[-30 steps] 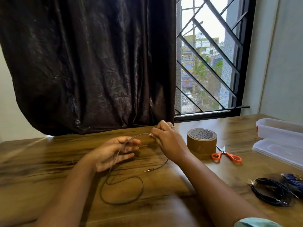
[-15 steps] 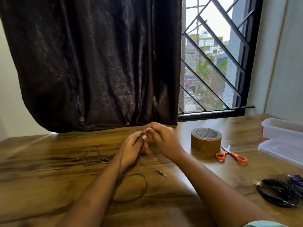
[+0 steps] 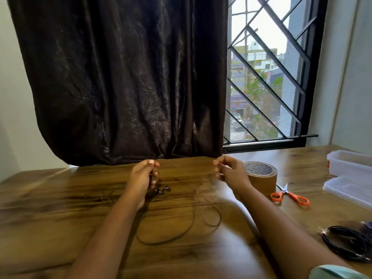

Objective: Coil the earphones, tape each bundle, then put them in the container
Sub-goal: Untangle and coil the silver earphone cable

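Observation:
A thin dark earphone cable (image 3: pixel 181 232) lies in loose loops on the wooden table (image 3: pixel 60 208) between my arms. My left hand (image 3: pixel 144 175) pinches one part of the cable, with the earbuds (image 3: pixel 162 190) hanging just below it. My right hand (image 3: pixel 231 172) pinches another part, and the blurred stretch of wire runs between the two hands. A roll of brown tape (image 3: pixel 261 177) stands right behind my right hand. The clear plastic container (image 3: pixel 350 164) sits at the far right, its lid (image 3: pixel 348 189) lying in front of it.
Orange-handled scissors (image 3: pixel 289 196) lie right of the tape. A coiled black earphone bundle (image 3: pixel 346 241) and a bluish one (image 3: pixel 367 228) rest near the right edge. A dark curtain (image 3: pixel 124 77) and a barred window (image 3: pixel 265 77) stand behind the table.
My hands were together at the middle; they have now pulled apart, left hand leftward and right hand rightward, stretching the cable between them. The loops on the table shifted right.

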`<move>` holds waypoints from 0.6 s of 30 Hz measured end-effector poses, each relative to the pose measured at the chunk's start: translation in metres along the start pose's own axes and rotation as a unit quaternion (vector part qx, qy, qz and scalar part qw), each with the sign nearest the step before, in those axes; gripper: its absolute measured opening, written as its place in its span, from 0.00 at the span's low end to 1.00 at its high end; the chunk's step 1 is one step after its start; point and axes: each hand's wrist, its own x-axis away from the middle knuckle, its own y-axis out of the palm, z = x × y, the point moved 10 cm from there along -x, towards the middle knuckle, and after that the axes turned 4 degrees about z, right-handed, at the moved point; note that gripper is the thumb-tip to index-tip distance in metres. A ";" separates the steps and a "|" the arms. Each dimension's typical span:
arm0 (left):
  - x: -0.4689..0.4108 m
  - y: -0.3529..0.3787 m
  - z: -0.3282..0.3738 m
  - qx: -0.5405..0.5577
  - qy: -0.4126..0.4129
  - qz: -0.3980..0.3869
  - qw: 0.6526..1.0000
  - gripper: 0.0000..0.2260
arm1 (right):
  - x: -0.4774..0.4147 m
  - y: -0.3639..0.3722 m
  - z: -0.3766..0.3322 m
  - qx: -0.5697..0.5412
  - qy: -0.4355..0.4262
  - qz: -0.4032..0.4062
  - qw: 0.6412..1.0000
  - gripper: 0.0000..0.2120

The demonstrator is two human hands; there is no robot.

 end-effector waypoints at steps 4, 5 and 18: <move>0.016 0.031 -0.003 0.038 -0.046 -0.079 0.995 0.11 | 0.001 0.009 -0.005 0.034 -0.024 -0.004 0.999 0.11; 0.020 0.040 0.000 0.052 -0.046 -0.102 0.992 0.11 | 0.005 0.020 -0.011 0.046 -0.041 -0.024 0.998 0.08; 0.046 0.075 0.019 0.218 -0.057 -0.250 0.942 0.13 | 0.037 0.066 -0.032 0.174 -0.185 -0.005 0.967 0.29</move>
